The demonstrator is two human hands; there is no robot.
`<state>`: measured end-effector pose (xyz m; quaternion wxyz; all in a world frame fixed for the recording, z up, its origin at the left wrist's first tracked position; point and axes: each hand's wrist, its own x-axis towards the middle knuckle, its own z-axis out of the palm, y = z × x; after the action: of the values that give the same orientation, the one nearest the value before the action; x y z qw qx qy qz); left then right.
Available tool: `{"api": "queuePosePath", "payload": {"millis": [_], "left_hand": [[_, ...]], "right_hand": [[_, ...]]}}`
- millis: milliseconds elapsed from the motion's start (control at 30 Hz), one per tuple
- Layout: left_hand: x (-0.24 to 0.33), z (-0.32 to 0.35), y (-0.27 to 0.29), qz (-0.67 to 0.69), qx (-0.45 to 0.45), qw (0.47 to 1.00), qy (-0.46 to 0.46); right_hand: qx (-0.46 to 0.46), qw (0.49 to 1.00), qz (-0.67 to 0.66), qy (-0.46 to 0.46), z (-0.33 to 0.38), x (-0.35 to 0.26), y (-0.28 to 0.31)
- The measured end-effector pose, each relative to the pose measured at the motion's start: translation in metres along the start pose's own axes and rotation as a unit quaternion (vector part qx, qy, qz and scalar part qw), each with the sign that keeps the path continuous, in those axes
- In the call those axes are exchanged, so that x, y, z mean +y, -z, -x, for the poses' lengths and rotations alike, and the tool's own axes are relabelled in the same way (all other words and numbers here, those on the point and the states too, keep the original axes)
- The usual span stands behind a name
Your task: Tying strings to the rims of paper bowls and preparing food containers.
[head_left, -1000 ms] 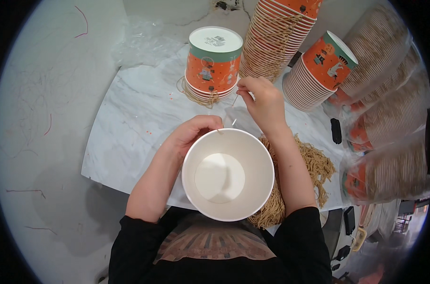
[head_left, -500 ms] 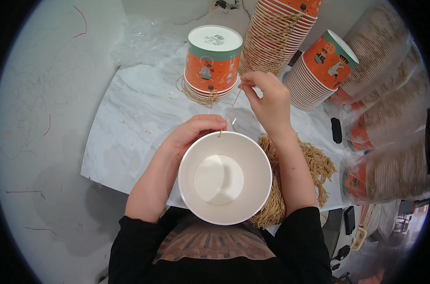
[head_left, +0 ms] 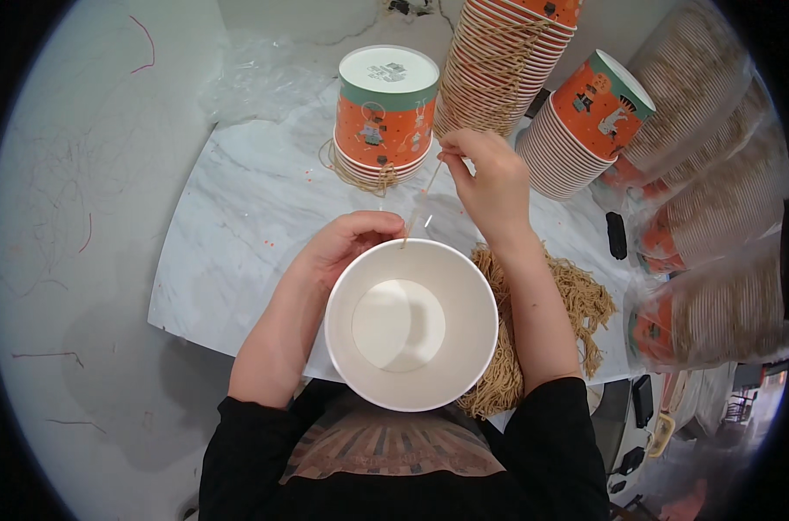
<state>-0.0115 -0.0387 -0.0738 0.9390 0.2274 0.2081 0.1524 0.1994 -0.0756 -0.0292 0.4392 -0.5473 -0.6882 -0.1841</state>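
Observation:
My left hand grips the far rim of a large white paper bucket, held open side up in front of my chest. My right hand is raised above the table and pinches a thin tan cord. The cord runs taut down to the bucket's far rim next to my left thumb. A heap of the same tan cords lies on the table under my right forearm.
A short stack of orange printed buckets stands upside down on the white marbled table. Taller stacks lean behind and to the right. Bagged stacks of buckets fill the right side. Grey floor lies to the left.
My right hand has drawn the cord up and away a little, so it is tauter. The white bucket has shifted slightly toward me.

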Motion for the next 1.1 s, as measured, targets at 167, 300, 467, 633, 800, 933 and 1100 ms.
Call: {"api": "queuePosePath", "payload": {"millis": [167, 300, 467, 633, 800, 933, 1100], "left_hand": [[0.0, 0.002, -0.002, -0.037, 0.001, 0.999, -0.006], [0.001, -0.003, 0.004, -0.092, -0.031, 0.995, -0.026], [0.0, -0.006, 0.014, -0.081, -0.057, 0.995, -0.028], [-0.001, -0.003, 0.007, -0.071, -0.048, 0.996, -0.009], [0.006, -0.003, 0.011, -0.003, 0.034, 0.999, -0.036], [0.021, 0.002, 0.017, -0.006, 0.107, 0.986, -0.124], [0.038, 0.009, 0.034, -0.027, 0.074, 0.98, -0.18]], "right_hand": [[-0.016, 1.0, -0.021, -0.013, -0.002, -0.005, 0.001], [-0.022, 0.999, -0.017, -0.019, -0.001, -0.005, 0.001], [-0.029, 1.0, 0.001, -0.013, 0.001, -0.001, -0.001], [-0.042, 0.999, -0.001, -0.026, 0.003, 0.001, -0.004], [-0.046, 0.996, 0.048, -0.052, 0.0, 0.019, 0.011], [-0.054, 0.982, 0.07, -0.164, -0.014, 0.032, 0.043], [-0.079, 0.952, 0.163, -0.249, -0.018, 0.055, 0.093]]}}
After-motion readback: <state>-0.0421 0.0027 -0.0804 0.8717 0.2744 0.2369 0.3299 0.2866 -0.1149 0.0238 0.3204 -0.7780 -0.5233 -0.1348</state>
